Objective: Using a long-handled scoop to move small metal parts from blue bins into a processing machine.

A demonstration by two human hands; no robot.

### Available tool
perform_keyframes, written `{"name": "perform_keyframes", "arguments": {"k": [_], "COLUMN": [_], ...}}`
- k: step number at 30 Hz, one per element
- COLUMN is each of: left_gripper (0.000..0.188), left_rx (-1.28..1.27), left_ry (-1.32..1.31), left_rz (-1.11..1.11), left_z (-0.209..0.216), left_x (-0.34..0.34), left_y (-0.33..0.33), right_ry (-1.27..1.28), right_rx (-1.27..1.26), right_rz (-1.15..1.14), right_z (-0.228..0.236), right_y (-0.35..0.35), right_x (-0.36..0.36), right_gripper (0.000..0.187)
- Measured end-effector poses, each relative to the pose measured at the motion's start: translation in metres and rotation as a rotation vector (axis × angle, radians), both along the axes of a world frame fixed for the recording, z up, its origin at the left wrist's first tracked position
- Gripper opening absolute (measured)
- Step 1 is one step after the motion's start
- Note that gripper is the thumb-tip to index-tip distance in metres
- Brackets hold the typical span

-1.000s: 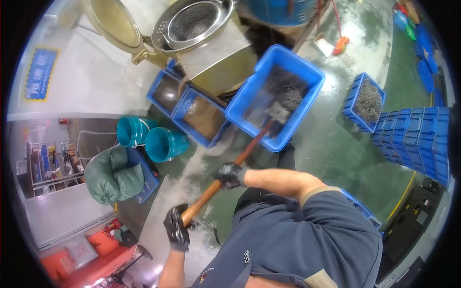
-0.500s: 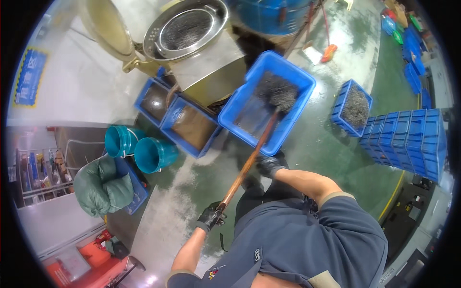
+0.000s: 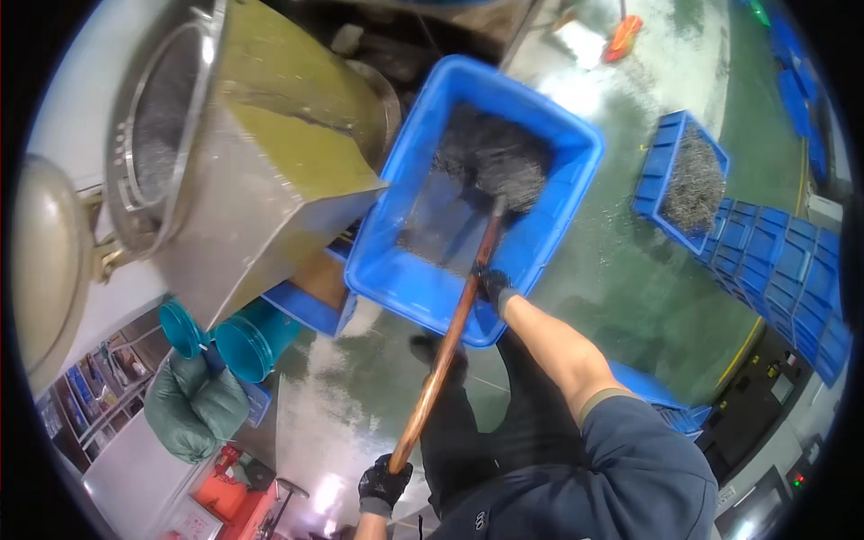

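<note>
My left hand (image 3: pixel 385 484), in a black glove, is closed around the upper end of a shovel's wooden handle (image 3: pixel 438 376). Lower down the same handle, inside the near rim of a large blue plastic tub (image 3: pixel 555 243), my black-gloved right hand (image 3: pixel 492 286) grips it. The handle slants away into the tub. Its metal head is mostly hidden by a heap of small grey metal pieces (image 3: pixel 517 171). More dark pieces lie at the tub's far end, and a shallow layer of murky liquid seems to cover the near part.
A metal machine (image 3: pixel 279 216) with a round bowl and lid (image 3: pixel 49 261) stands at the left. Teal buckets (image 3: pixel 247 346) and a green sack (image 3: pixel 193 409) sit below it. At the right are a blue crate of metal pieces (image 3: pixel 693 180) and stacked blue crates (image 3: pixel 774 256).
My right hand, beside the handle before, now grips it over the tub. The view has turned and come closer to the tub; the machine appears farther left and larger.
</note>
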State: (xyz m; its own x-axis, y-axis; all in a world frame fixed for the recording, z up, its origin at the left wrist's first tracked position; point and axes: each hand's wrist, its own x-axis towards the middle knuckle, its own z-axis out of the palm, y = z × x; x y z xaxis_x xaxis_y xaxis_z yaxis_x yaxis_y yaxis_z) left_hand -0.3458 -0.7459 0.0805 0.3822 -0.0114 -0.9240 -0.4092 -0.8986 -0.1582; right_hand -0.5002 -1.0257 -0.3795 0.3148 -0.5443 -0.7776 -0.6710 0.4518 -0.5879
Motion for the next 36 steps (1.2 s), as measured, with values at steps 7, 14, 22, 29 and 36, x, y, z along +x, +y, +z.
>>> {"name": "perform_keyframes", "arguments": {"k": [7,14,22,29,36], "left_gripper": [0.023,0.022,0.022,0.022,0.026], "left_rx": [-0.044,-0.136,-0.161,-0.215,-0.766], "left_ry": [-0.198,-0.129,0.020,0.029,0.218], "left_rz": [-0.071,0.033,0.080,0.473,1.704], "left_z": [-0.082,-0.097,-0.026,0.052,0.163], "left_x": [-0.019,-0.014,0.010,0.022,0.070], "left_y": [-0.010,0.056,0.106,0.198,0.312], "right_ry": [-0.699,-0.278,-0.307,-0.283,-0.476], "right_rx": [0.946,0.611,0.604,0.475,0.449], "right_rz": [-1.225,-1.009,-1.023,-0.975,-0.967], "right_z": [-0.054,-0.025,0.061,0.166,0.323], "right_y": [-0.042,-0.008,0.041,0.080,0.137], "right_x": [0.055,0.060,0.065,0.093,0.128], "right_gripper": [0.015,0.018,0.013,0.008,0.013]}}
